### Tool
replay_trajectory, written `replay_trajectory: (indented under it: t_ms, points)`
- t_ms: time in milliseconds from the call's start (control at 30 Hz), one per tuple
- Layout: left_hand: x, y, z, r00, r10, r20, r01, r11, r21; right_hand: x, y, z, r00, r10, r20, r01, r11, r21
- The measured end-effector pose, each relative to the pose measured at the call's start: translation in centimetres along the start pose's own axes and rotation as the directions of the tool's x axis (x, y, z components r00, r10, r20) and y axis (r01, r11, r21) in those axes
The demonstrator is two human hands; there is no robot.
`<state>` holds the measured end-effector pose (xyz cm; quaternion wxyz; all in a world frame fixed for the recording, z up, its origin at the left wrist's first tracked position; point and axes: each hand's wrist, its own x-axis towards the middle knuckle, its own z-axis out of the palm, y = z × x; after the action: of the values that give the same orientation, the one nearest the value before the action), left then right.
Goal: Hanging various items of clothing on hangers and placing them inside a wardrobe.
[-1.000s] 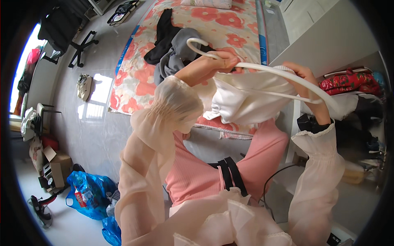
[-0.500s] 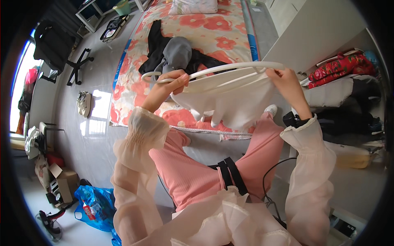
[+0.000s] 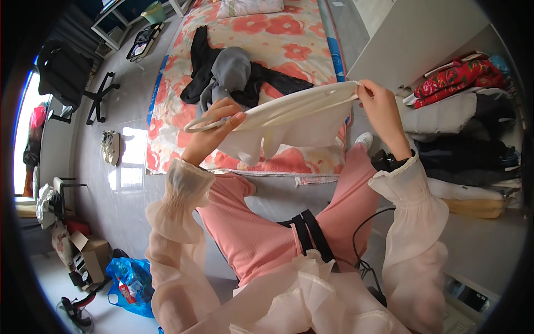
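My left hand (image 3: 214, 133) is closed around one end of a white plastic hanger (image 3: 289, 104), beside a rounded loop. At the other end, the fingers of my right hand (image 3: 381, 107) pinch the hanger's tip together with the edge of a thin white garment (image 3: 303, 132). The cloth hangs below the hanger, its lower edge loose over the front of the bed. Fingers hide parts of both ends. Beyond it, a black garment (image 3: 198, 69) with a grey piece of cloth (image 3: 232, 68) lies crumpled on the bed.
The bed (image 3: 250, 33) has a flowered cover. Folded clothes (image 3: 461, 114) fill a shelf at the right. On the left stand an office chair (image 3: 64, 75), a pair of shoes (image 3: 110, 147), a cardboard box (image 3: 92, 259) and a blue bag (image 3: 130, 284). A black cable (image 3: 356, 239) runs beside my leg.
The hanger now appears narrower and more edge-on, slanting up toward my right hand. My left hand has dropped a little lower, and the garment hangs less full. The whole view has shifted slightly.
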<state>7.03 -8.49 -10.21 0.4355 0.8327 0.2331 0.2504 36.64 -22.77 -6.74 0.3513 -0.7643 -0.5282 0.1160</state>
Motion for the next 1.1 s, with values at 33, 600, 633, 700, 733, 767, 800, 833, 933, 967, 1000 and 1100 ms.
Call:
replay_trajectory:
  t_ms: [33,600,633,700,733,767,800,833,933,967,1000,1100]
  points:
    - [-0.1,-0.8,0.4,1.000,-0.001,0.004,0.001,1.000,-0.004,0.2,0.8,0.4,0.999,0.048,-0.017,-0.045,0.988,0.150]
    - [4.4,0.5,2.2,0.968,0.245,0.063,-0.252,0.955,0.158,1.7,-2.1,1.1,0.981,-0.185,0.055,0.193,0.939,-0.285]
    - [4.7,0.9,2.2,0.968,0.244,0.064,-0.252,0.955,0.158,1.7,-2.4,1.2,0.974,-0.218,0.066,0.228,0.932,-0.282]
    - [5.3,1.7,2.3,0.987,0.141,0.082,-0.147,0.987,0.062,1.7,-3.2,1.4,0.965,-0.252,0.077,0.264,0.925,-0.272]
    - [5.4,2.0,2.6,0.987,0.138,0.083,-0.143,0.987,0.067,1.7,-3.8,1.5,0.963,-0.250,0.095,0.267,0.927,-0.262]
    - [5.6,2.2,2.9,0.986,0.134,0.095,-0.141,0.987,0.078,1.6,-4.3,1.7,0.962,-0.249,0.112,0.270,0.929,-0.251]
    - [5.9,2.3,3.2,0.984,0.136,0.111,-0.146,0.986,0.082,1.6,-4.6,1.9,0.963,-0.246,0.108,0.266,0.931,-0.252]
    - [6.2,2.2,3.2,0.983,0.139,0.116,-0.149,0.985,0.082,1.8,-4.8,2.1,0.946,-0.300,0.118,0.321,0.911,-0.258]
    - [6.8,3.5,2.8,0.975,0.187,0.120,-0.198,0.976,0.093,3.0,-3.8,2.6,0.842,-0.534,0.068,0.534,0.810,-0.244]
    - [6.9,4.2,2.5,0.987,0.041,0.153,-0.054,0.995,0.080,3.3,-3.3,2.7,0.718,-0.696,0.009,0.677,0.697,-0.237]
    - [6.9,5.0,1.9,0.978,-0.107,0.180,0.094,0.992,0.080,3.4,-3.3,2.7,0.716,-0.698,0.002,0.679,0.696,-0.234]
    - [7.3,4.7,1.0,0.987,0.083,0.135,-0.100,0.987,0.127,3.6,-2.7,2.4,0.639,-0.760,-0.123,0.731,0.649,-0.210]
